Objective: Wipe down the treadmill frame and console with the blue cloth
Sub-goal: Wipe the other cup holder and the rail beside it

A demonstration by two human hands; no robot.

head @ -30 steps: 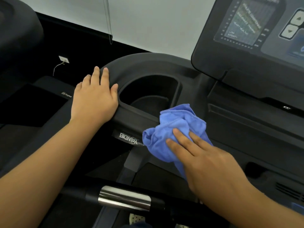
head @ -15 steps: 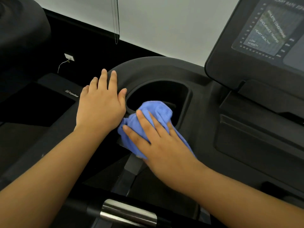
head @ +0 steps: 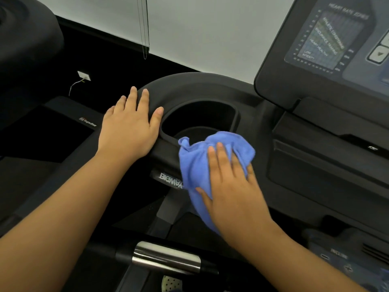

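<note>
The cup holder (head: 200, 116) is a deep, rounded matte-black well in the treadmill frame (head: 189, 85). On its near rim, the right hand (head: 233, 186) presses the crumpled blue cloth (head: 195, 165) with straight fingers. Just left of the well, the left hand (head: 128, 131) lies flat, released.
</note>
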